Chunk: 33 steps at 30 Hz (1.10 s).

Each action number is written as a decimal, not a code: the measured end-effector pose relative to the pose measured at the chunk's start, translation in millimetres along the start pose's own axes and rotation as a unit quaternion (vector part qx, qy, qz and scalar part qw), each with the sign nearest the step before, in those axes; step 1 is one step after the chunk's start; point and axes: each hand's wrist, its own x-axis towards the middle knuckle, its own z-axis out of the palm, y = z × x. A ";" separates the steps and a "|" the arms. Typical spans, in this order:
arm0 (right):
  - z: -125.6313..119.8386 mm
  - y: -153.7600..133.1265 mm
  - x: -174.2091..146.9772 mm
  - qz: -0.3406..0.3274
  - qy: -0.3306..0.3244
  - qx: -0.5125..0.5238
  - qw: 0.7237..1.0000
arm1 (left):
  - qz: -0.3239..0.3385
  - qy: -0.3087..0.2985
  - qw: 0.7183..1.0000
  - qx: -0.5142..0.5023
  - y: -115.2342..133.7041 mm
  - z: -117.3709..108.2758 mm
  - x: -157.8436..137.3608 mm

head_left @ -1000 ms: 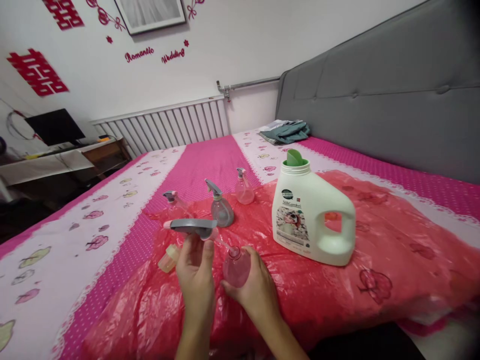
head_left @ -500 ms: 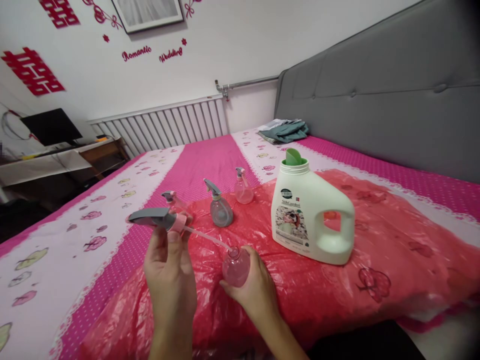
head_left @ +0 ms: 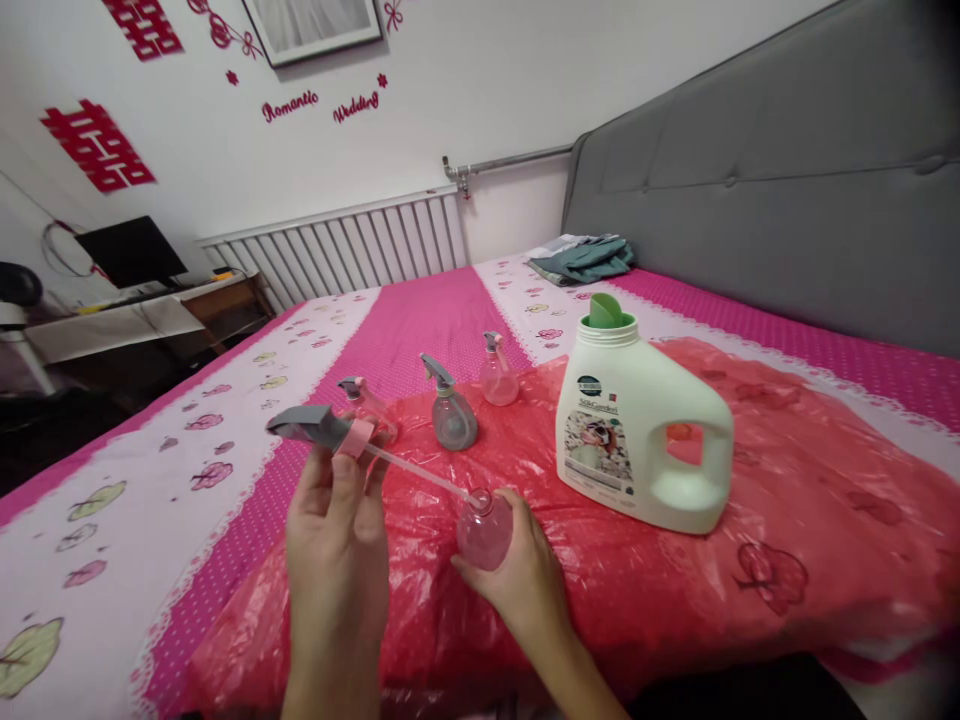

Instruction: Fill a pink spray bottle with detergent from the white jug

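Observation:
My left hand (head_left: 341,520) grips a grey and pink trigger spray head (head_left: 322,430) by its pink collar. From that collar a thin tube (head_left: 427,475) slants down to the right, its tip at the mouth of a round pink bottle (head_left: 484,535). Wrapped around this bottle from the right is my right hand (head_left: 529,570). Behind it stand a grey spray bottle (head_left: 454,415), a pink spray bottle (head_left: 499,375) and, partly hidden by my left hand, another pink one (head_left: 371,405). A large pale jug (head_left: 637,430) with a green spout stands to the right.
Red plastic sheeting (head_left: 637,590) covers the near part of the bed with its pink patterned bedspread (head_left: 405,320). Folded clothes (head_left: 585,260) lie at the back by the grey headboard (head_left: 772,180). A radiator (head_left: 352,240) and a desk with a monitor (head_left: 131,250) are beyond.
The whole view has shifted slightly, so things sit a little farther right. The spray head is drawn somewhat farther from the bottle, with the tube straighter and its tip still at the mouth.

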 end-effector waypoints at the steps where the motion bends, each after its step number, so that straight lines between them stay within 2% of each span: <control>1: 0.0 0.5 -0.3 -0.001 0.001 0.000 1.000 | -0.001 0.006 1.000 0.001 -2.4 -0.5 -0.3; 6: 1.1 2.2 -1.2 -0.008 0.003 -0.001 1.000 | -0.004 0.004 1.000 -0.004 -7.0 -2.8 3.5; 11: 1.0 3.3 -1.3 -0.013 0.009 -0.002 1.000 | 0.041 0.001 0.999 -0.009 -5.7 -14.0 18.8; 13: 0.5 3.1 -1.3 -0.017 0.010 -0.001 1.000 | 0.064 -0.010 0.997 0.030 -10.4 -28.0 27.4; 15: 0.1 2.2 -1.4 -0.019 0.011 0.002 1.000 | 0.091 -0.041 0.987 0.123 -18.3 -47.8 37.2; 16: -0.1 1.6 -1.3 -0.020 0.011 0.003 1.000 | 0.101 -0.078 0.970 0.204 -22.7 -58.6 42.6; 17: -0.2 0.9 -1.2 -0.019 0.012 0.005 1.000 | 0.118 -0.141 0.936 0.300 -27.1 -69.1 48.4; 18: -0.2 0.2 -1.1 -0.018 0.012 0.007 1.000 | 0.144 -0.217 0.885 0.385 -31.4 -78.8 54.5; 21: -0.3 -1.4 -0.9 -0.013 0.010 0.013 1.000 | 0.158 -0.317 0.815 0.458 -44.3 -98.9 73.0; 27: -1.4 -2.7 -1.2 -0.007 0.008 0.016 1.000 | 0.161 -0.442 0.707 0.528 -69.6 -110.3 91.7; 30: -1.8 -1.9 -1.0 -0.004 0.009 0.021 1.000 | 0.156 -0.483 0.665 0.547 -74.3 -112.7 91.1; 33: -1.1 -1.2 -1.5 0.000 0.011 0.030 0.999 | 0.148 -0.513 0.635 0.558 -74.3 -114.2 92.1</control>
